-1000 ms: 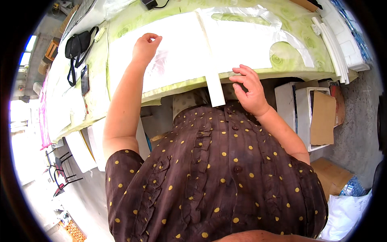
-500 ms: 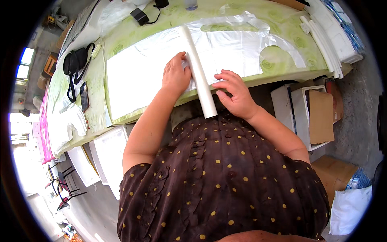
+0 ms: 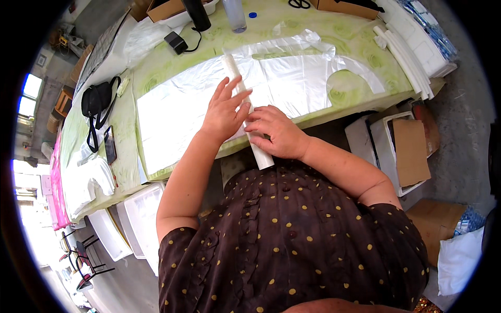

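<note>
A long white roll lies across a stack of thin white plastic sheets on a table with a green patterned cloth. Its near end sticks out past the table's front edge. My left hand rests flat on the roll's middle with fingers spread. Just to the right, my right hand presses on the roll with its fingers curled against it. The sheets to the right of the roll have curved cut-outs.
A black bag and a dark phone lie at the table's left. A charger, a dark bottle, a clear bottle and scissors stand at the back. White boxes and cardboard sit under the table.
My left hand came in from the far left of the sheets onto the roll. The roll now lies further onto the table, with both hands close together on it.
</note>
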### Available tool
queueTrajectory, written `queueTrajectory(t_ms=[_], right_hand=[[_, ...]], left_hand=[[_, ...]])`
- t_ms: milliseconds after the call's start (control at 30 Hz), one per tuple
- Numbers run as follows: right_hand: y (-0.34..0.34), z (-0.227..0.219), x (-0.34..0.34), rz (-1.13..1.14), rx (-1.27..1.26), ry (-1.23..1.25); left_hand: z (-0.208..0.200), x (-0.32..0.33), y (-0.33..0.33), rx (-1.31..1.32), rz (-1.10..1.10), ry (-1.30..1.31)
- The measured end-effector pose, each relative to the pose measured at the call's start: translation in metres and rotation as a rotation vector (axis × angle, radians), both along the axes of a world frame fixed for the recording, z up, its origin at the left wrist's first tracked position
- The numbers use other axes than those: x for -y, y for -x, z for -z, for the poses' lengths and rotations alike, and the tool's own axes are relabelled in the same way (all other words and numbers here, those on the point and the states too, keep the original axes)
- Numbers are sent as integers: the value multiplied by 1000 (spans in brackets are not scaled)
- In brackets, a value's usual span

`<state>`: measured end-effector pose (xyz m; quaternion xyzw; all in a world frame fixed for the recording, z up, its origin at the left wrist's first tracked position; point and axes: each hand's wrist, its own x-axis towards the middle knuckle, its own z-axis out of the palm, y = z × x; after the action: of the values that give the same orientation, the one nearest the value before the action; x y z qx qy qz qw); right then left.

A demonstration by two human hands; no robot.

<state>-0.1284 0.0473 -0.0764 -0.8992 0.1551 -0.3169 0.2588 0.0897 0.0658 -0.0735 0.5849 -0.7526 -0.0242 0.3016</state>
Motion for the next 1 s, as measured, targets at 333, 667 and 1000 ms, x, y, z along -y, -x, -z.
queueTrajectory(t_ms=[333,667,1000], right_hand=[[-52,27,72,195,-134,201],[-133,17,175,451,-698,41],[116,-4,327,1155,-438,-395]], left_hand=[[20,-25,-19,-269,-48,-32],[22,-29,-22,-282,-46,-39],[20,-30,-20,-314,-47,-33]])
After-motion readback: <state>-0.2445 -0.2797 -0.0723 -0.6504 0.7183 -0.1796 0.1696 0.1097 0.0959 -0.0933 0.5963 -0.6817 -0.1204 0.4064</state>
